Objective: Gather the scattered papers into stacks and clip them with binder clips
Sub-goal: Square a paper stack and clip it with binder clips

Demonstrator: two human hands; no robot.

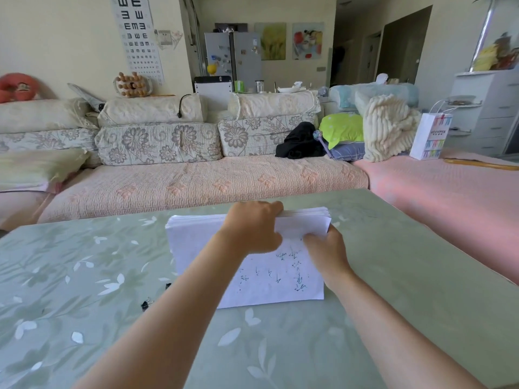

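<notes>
Left hand (252, 228): fingers curled over top edge of paper stack (191, 248).
Right hand (325, 251): grips its right edge.
Surface (84, 276): carries its lower edge.

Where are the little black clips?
In the head view, the black binder clips lie on the green table, on the left side, a little left of the paper stack and its near edge.

Soft bright daylight is filling the room, shadows lying faint and diffuse. Faint sheen is showing on the pale green leaf-print glass tabletop (393, 276) at its far right. Wide-angle lens is bowing the floral beige sofa (157, 141) and frame edges. Slight motion blur is smearing the left hand (251, 227) over the white handwritten paper stack (193, 242). The dark open doorway (404, 43) is reading dim, soft.
</notes>
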